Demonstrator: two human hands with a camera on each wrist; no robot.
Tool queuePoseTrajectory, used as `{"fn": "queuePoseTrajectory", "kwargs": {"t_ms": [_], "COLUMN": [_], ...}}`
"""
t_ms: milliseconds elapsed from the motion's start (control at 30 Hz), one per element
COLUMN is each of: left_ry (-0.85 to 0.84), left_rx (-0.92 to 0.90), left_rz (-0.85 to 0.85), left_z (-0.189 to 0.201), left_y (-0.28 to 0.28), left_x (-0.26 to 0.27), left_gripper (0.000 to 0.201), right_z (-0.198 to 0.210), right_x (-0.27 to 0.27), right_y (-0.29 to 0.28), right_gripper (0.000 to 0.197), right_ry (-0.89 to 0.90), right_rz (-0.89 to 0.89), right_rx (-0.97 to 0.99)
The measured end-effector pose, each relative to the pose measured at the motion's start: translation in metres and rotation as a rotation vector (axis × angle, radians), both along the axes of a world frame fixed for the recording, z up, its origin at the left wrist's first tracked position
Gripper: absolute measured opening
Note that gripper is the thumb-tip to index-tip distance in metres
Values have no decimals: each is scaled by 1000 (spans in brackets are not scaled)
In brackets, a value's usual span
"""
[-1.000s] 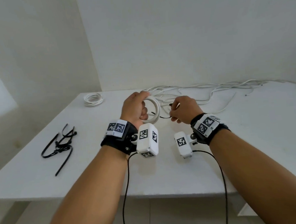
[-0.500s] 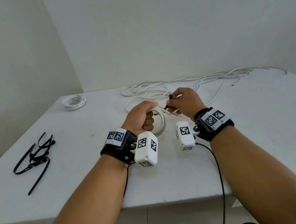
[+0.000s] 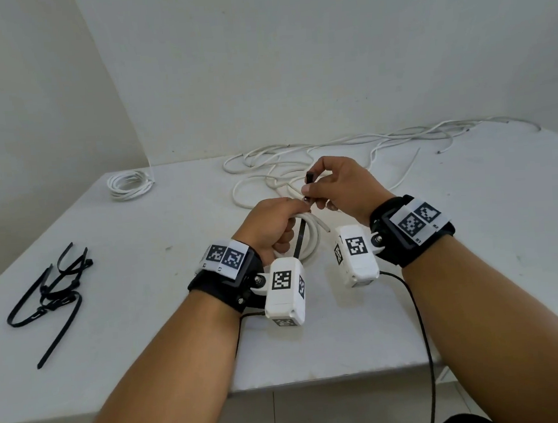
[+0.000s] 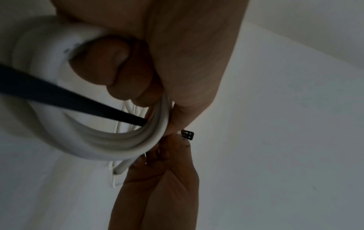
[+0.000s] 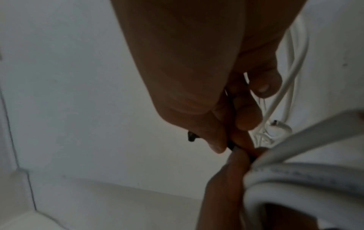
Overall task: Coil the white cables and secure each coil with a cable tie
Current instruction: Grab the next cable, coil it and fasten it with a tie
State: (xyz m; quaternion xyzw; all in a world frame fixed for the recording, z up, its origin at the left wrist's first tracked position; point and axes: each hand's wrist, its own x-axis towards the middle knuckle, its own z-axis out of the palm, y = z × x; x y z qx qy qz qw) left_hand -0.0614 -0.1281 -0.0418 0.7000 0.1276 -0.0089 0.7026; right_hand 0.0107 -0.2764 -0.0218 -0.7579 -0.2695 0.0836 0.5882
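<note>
- White counter (image 3: pixel 473 263) carries everything; pale walls behind it.
- Loose white cables (image 3: pixel 349 147) lie in a tangle along the far edge, beyond both hands. Not yet coiled.
- Spare black cable ties (image 3: pixel 50 290) sit in a pile at the left side, well apart from the work.
- A coil (image 3: pixel 130 185) lies at the far left corner; can't tell from here if it carries a tie.
- Coil in hand (image 3: pixel 312 235): held off the counter near centre, several turns bunched together, one cut end poking out to the right.
- Left hand (image 3: pixel 273 226) is curled round the top of that coil, thumb and fingers clamping the turns together.
- Right hand (image 3: pixel 338 184) touches the left at the fingertips and pinches the black cable tie (image 3: pixel 301 239) just below its head.
- Tie strap runs down through the coil's opening toward the person; its head (image 4: pixel 187 134) sticks up past the right hand's fingertips, on the far side of the bundle.
- Key relation: head above the bundle, tail hanging below and nearer the body. My read: the tail must come up round the outside of the turns to meet the head, and the right hand is nearer that head.
- Risk: the turns may spring apart if the left hand's grip slackens.
</note>
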Motion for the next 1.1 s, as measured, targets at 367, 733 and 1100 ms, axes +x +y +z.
{"fn": "queuePoseTrajectory", "kwargs": {"t_ms": [367, 733, 1100], "left_ry": [-42, -82, -166], "left_rx": [-317, -276, 102], "left_rz": [330, 345, 279], "left_z": [3, 8, 1], "left_y": [25, 20, 7], "left_x": [2, 1, 1], "left_gripper": [30, 29, 15], "right_z": [0, -8, -5], "right_x": [-13, -14, -9], "right_y": [5, 18, 16], "right_gripper": [44, 13, 5], "right_ry": [-414, -536, -432], "right_rz": [330, 194, -56], "right_rx": [-359, -177, 61]}}
